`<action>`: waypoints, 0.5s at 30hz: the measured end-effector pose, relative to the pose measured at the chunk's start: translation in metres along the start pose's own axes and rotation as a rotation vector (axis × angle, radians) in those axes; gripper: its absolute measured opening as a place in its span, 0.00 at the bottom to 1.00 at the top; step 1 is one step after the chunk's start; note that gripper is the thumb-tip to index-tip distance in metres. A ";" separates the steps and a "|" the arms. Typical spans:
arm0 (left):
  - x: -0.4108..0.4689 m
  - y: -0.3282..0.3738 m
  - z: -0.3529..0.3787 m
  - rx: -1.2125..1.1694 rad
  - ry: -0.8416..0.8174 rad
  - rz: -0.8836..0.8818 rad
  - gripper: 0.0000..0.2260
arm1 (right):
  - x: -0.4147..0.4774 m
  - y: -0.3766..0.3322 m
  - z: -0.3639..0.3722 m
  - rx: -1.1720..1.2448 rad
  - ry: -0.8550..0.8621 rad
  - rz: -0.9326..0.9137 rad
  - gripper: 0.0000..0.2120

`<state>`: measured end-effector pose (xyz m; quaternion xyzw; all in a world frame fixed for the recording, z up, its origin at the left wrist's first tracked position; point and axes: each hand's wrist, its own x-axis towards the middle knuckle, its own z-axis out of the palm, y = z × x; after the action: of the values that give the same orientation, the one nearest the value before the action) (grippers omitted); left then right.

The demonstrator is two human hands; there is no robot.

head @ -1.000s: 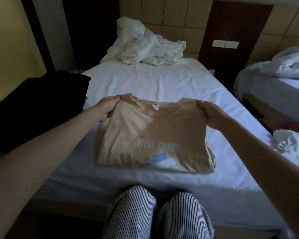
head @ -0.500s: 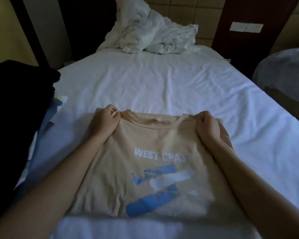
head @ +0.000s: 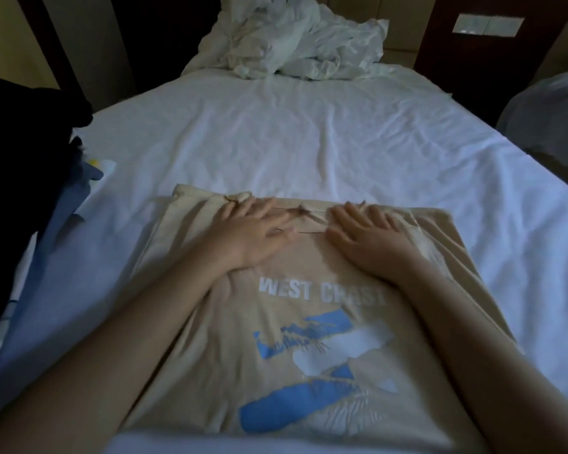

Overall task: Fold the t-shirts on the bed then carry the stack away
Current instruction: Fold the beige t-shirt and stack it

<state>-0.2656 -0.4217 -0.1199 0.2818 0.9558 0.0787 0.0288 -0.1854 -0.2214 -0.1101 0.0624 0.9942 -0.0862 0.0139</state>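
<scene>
A beige t-shirt (head: pixel 309 348) with white "WEST COAST" lettering and a blue and white print lies flat, print up, on the white bed (head: pixel 309 136). Its sides look folded in and its collar points away from me. My left hand (head: pixel 253 229) rests palm down with straight fingers on the shirt just left of the collar. My right hand (head: pixel 371 239) presses flat on the shirt just right of the collar. The two hands lie close together, thumbs nearly meeting.
A blue garment (head: pixel 69 204) and a dark pile of cloth (head: pixel 20 132) lie at the bed's left edge. A crumpled white duvet (head: pixel 295 44) sits at the head of the bed. A second bed (head: pixel 551 109) stands to the right.
Both hands have let go of the shirt's shoulders and moved inward, and they lie flat near the collar. The shirt has been laid down flat on the bed, and my view has come closer.
</scene>
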 end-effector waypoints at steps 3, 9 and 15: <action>0.013 -0.047 -0.010 -0.030 -0.002 -0.123 0.29 | 0.007 0.029 -0.010 0.028 -0.005 0.171 0.25; -0.003 -0.037 -0.021 0.122 0.209 -0.217 0.25 | -0.002 0.017 -0.013 -0.064 0.077 0.239 0.25; -0.102 0.059 -0.003 0.004 0.302 0.017 0.34 | -0.067 -0.062 0.001 -0.120 0.032 0.062 0.28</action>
<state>-0.1493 -0.4288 -0.1060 0.2749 0.9470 0.1186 -0.1167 -0.1269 -0.2901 -0.0983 0.0934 0.9953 -0.0252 0.0046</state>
